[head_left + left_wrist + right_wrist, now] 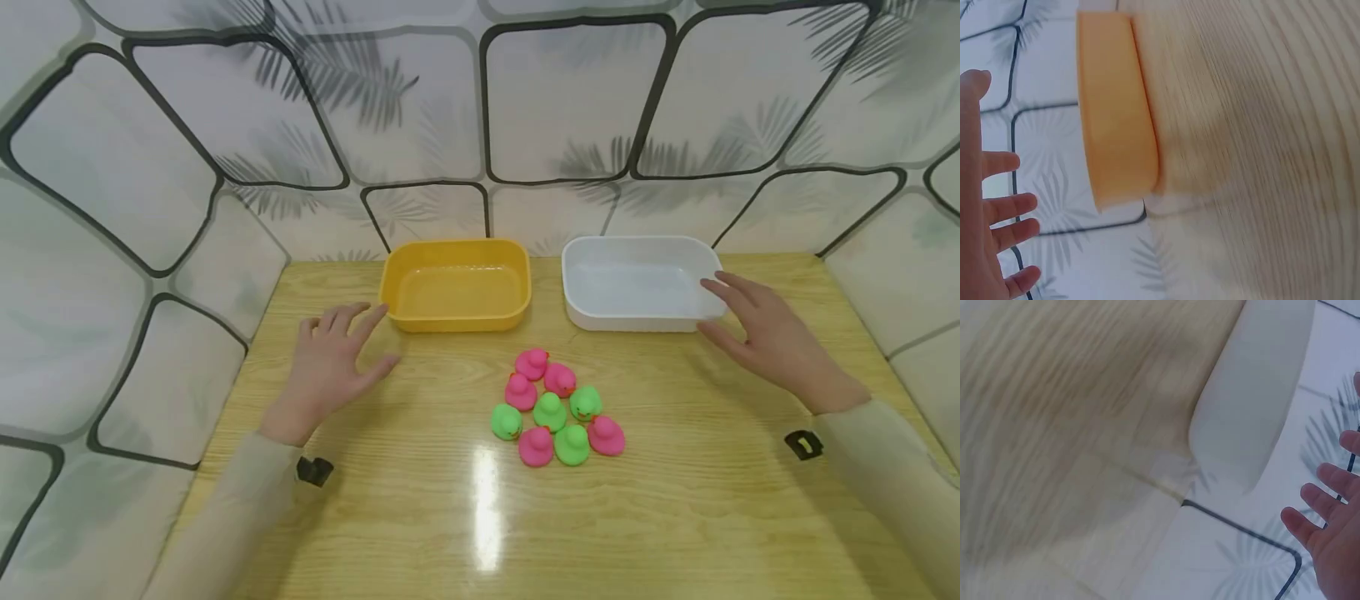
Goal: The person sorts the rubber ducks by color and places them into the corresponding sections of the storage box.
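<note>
My left hand [330, 364] hovers with spread fingers at the left end of a yellow tub [457, 323], its index fingertip right at the corner. On the other side my right hand [772, 337] has its fingers apart at the right end of a white tub [637, 323], fingertips overlapping the rim in the head view. Neither hand holds anything. Between and in front of the tubs lies a cluster of small rubber ducks, some pink [536, 447] and some green [572, 445]. In the wrist views the yellow tub [1113, 112] and white tub [1247, 394] show their outer walls.
The light wooden table [390, 517] carries both tubs near its back edge. Behind and at both sides stands a pale fabric wall [577, 100] with dark outlines and leaf prints. A bright light reflection lies on the tabletop in front of the ducks.
</note>
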Demonstrator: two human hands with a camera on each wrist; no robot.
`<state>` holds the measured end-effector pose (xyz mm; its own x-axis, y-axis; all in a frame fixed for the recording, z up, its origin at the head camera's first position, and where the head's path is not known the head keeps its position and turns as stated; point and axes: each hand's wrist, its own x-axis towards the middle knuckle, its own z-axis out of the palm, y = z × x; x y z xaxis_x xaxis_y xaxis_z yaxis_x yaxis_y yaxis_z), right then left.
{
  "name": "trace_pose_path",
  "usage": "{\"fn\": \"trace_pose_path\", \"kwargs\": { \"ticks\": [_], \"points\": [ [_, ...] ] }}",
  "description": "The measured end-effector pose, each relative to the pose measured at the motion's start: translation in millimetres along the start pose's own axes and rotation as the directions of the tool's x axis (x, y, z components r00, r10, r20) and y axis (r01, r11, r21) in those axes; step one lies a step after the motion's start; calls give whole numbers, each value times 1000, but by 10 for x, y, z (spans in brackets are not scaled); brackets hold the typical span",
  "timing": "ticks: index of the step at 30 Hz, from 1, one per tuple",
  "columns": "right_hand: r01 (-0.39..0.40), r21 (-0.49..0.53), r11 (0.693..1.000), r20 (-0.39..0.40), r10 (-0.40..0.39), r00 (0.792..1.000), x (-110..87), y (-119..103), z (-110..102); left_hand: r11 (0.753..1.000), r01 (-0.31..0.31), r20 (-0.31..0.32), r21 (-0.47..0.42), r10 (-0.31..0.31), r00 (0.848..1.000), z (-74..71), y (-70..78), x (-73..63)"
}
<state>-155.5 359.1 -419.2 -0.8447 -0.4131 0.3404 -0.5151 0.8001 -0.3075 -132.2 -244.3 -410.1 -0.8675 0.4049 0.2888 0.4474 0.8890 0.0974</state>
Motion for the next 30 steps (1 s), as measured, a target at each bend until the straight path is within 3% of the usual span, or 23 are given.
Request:
{"fn": "trace_pose_path", "kwargs": {
  "ticks": [8, 18, 30],
  "points": [
    [72, 27, 997, 18, -72, 997, 264, -187, 68, 992, -117, 26, -45, 118, 993, 21, 329, 75],
    [177, 32, 984, -1, -177, 984, 542, -348, 234, 968, -221, 20, -120, 224, 974, 214, 638, 153],
    [151, 41, 988, 94, -154, 984, 880, -591, 321, 930, -314, 32, -189, 325, 945, 351, 1043, 230]
  ]
}}
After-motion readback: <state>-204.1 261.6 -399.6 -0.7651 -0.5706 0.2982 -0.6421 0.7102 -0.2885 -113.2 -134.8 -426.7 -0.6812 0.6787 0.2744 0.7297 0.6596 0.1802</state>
